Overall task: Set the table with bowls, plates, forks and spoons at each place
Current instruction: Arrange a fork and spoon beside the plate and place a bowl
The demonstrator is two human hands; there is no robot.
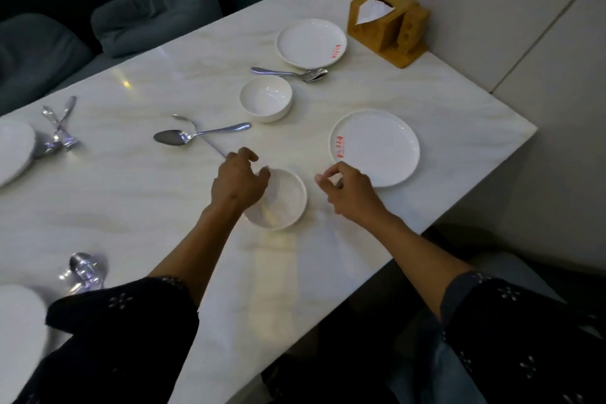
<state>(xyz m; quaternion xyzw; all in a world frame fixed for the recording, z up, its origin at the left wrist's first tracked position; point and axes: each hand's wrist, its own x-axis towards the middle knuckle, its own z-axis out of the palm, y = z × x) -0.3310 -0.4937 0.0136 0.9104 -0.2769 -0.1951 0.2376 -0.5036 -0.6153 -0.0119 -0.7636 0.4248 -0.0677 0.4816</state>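
On the white marble table (137, 200) a white bowl (287, 203) sits near the front edge. My left hand (239, 182) hovers over its left rim with fingers curled and apart, thumb close to the rim. My right hand (347, 192) is just right of the bowl, fingers loosely curled with nothing in them, next to a white plate (380, 144) with a red mark. Behind the bowl a spoon and fork (200, 134) lie crossed. Farther back are a second bowl (265, 98), another spoon and fork (295, 73) and a second plate (310, 43).
A wooden tissue holder (388, 24) stands at the far right corner by the wall. At the left edge are two more plates (13, 149) (18, 325), each with cutlery (59, 133) (85, 269) beside it. Dark cushions (154, 10) line the bench beyond the table.
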